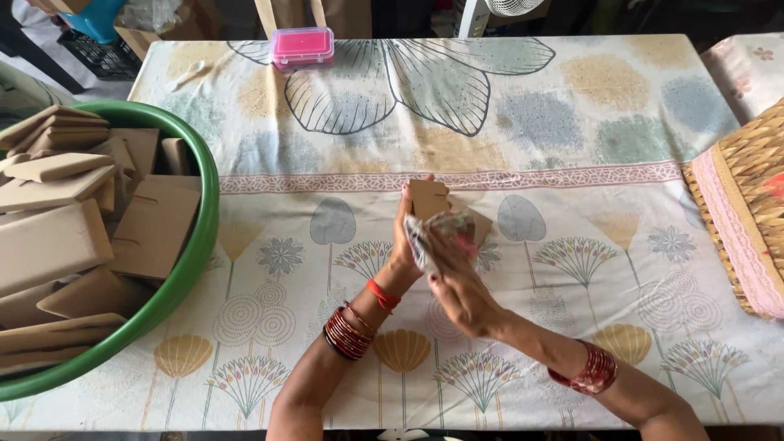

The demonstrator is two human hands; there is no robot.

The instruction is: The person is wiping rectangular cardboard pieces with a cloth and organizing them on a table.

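My left hand (406,237) and my right hand (459,282) meet over the middle of the table. Together they hold a small brown cardboard box (431,198) with its flap standing up. A crumpled patterned piece of cloth or paper (441,237) is pressed against the box between my fingers. My right hand lies over the front of the bundle, and my left hand grips it from the left side. Red bangles circle both wrists. Part of the box is hidden behind my fingers.
A large green tub (200,237) at the left holds several flat brown cardboard boxes (65,237). A pink plastic case (303,45) sits at the far edge of the floral tablecloth (572,122). A woven basket (747,204) stands at the right.
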